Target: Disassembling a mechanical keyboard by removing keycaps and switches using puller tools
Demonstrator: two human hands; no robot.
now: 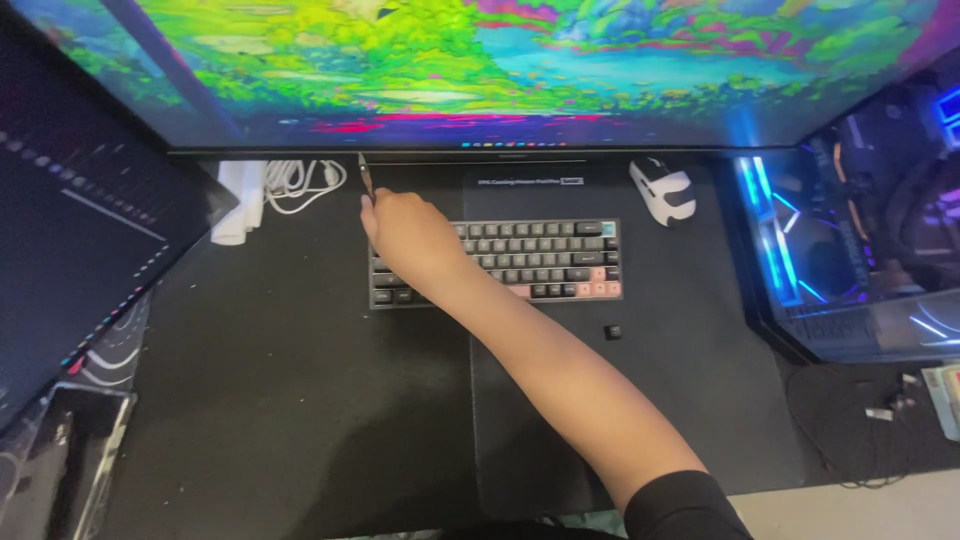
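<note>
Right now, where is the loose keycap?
In the head view, the loose keycap lies on the black desk mat, just below the keyboard's right end.

The right arm extends forward and leftward, forearm bare. The right hand (408, 232) appears closed, fingers pinched. The left hand is out of view.

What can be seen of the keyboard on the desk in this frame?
The keyboard is a compact one with dark grey and lighter grey keys and a few pink ones at its lower right. It lies flat on a black desk mat, below the monitor. The right hand and forearm cross its left end and hide those keys. One loose dark keycap lies on the mat nearby.
</note>
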